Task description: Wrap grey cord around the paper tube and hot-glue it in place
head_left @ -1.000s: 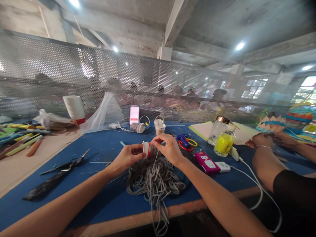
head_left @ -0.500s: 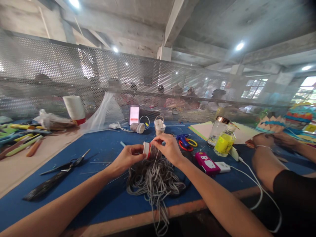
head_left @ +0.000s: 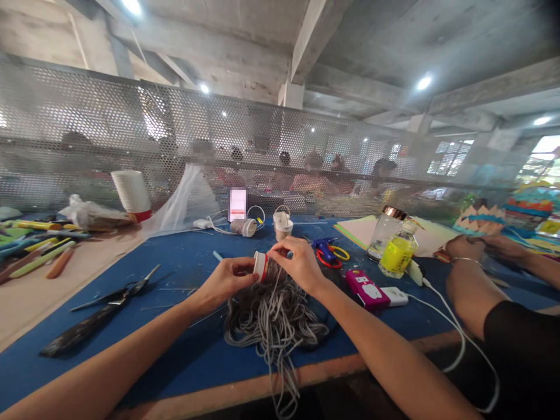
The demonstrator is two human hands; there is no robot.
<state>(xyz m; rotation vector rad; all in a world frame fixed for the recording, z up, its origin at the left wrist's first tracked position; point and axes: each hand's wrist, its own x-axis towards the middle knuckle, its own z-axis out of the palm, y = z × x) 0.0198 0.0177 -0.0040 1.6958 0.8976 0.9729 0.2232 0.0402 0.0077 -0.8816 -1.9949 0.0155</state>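
A paper cup [head_left: 259, 266] with a red band lies on its side between my hands, its body wrapped in grey cord. My left hand [head_left: 234, 277] grips the cup at its white end. With thumb and fingers pinched, my right hand [head_left: 300, 262] holds a strand of grey cord against the wrapped side. Below the cup, a loose heap of grey cord [head_left: 280, 321] spreads over the blue mat [head_left: 175, 326], and some strands hang past the table's front edge. My right hand hides part of the cup.
Black scissors [head_left: 118, 297] lie at left, beside stacked paper cups [head_left: 132, 192]. Behind my hands are a cord-wrapped cup [head_left: 244, 227], a small bucket [head_left: 283, 226] and a phone [head_left: 238, 204]. At right are a glue gun [head_left: 322, 246], bottles [head_left: 398, 251], a magenta box [head_left: 367, 290] and another person's arms [head_left: 470, 280].
Almost nothing differs. Both hands keep their hold on the cup and the cord, and the heap of cord lies as before.
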